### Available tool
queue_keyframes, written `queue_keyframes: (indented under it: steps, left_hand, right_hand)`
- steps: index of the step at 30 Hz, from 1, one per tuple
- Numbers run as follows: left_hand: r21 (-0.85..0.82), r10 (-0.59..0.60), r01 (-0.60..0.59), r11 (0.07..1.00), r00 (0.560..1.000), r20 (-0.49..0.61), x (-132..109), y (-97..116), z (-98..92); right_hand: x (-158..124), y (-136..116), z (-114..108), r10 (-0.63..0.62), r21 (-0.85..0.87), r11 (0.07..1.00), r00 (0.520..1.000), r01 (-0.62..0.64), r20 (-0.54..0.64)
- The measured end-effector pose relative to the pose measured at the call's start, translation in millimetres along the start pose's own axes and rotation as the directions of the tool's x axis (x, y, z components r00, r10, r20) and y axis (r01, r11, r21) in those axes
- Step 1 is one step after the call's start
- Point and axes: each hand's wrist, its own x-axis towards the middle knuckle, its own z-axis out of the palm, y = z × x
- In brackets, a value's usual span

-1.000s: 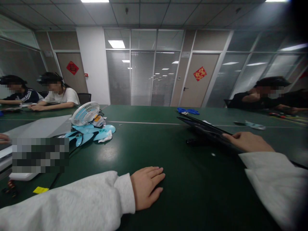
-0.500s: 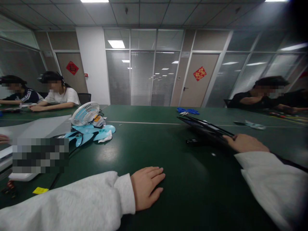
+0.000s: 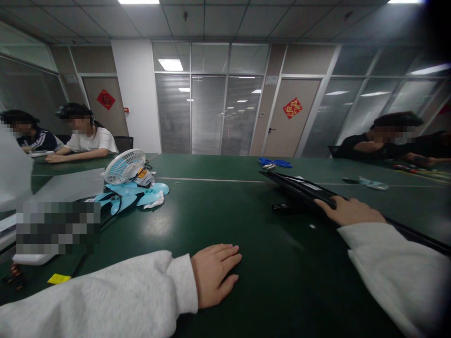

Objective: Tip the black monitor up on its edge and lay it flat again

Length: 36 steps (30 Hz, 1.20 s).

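My left hand (image 3: 215,276) lies palm down on the dark green table (image 3: 197,220), fingers stretched out, with nothing under it that I can see. To the right, my right hand (image 3: 350,211) grips the near edge of a thin black panel (image 3: 294,185) with a white label on its face. The panel is tilted, and its far right part runs behind my sleeve. Just below its left part rests a small black object (image 3: 282,207), whose kind I cannot make out. A small white bit (image 3: 312,226) lies nearby.
At left stand a white fan grille (image 3: 125,166), light blue fan blades (image 3: 127,197) and a whitish sheet (image 3: 12,173). Blue gloves (image 3: 278,162) lie at the back. A yellow tag (image 3: 59,279) is by my left sleeve. People sit along both sides.
My right hand has shifted slightly left along the panel, whose face is tipped a little more into view. At far left a whitish sheet has risen. My left hand is still.
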Motion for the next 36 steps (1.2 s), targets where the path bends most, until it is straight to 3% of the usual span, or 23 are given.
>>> queue_keyframes:
  steps: [10, 25, 32, 36]
  left_hand:
    - [0.007, 0.008, -0.008, 1.0, 1.0, 0.001, -1.8, 2.3, -1.8]
    - [0.008, 0.01, -0.01, 1.0, 1.0, -0.008, 1.4, 5.9, -2.1]
    - [0.004, 0.012, -0.012, 1.0, 1.0, -0.005, 1.3, 7.2, -1.9]
    - [0.002, 0.01, -0.01, 1.0, 1.0, -0.02, 0.4, 6.9, -0.8]
  right_hand:
    - [-22.1, -27.9, 15.8, -0.122, -0.045, 0.992, 0.991, 0.119, -0.061]
    - [-39.9, -45.1, 18.8, -0.146, -0.022, 0.989, 0.975, 0.144, -0.169]
    - [-50.1, -69.4, 22.1, -0.229, 0.028, 0.97, 0.949, 0.24, -0.219]
    - [-64.2, -92.0, 17.2, -0.33, 0.059, 0.931, 0.901, 0.359, -0.28]
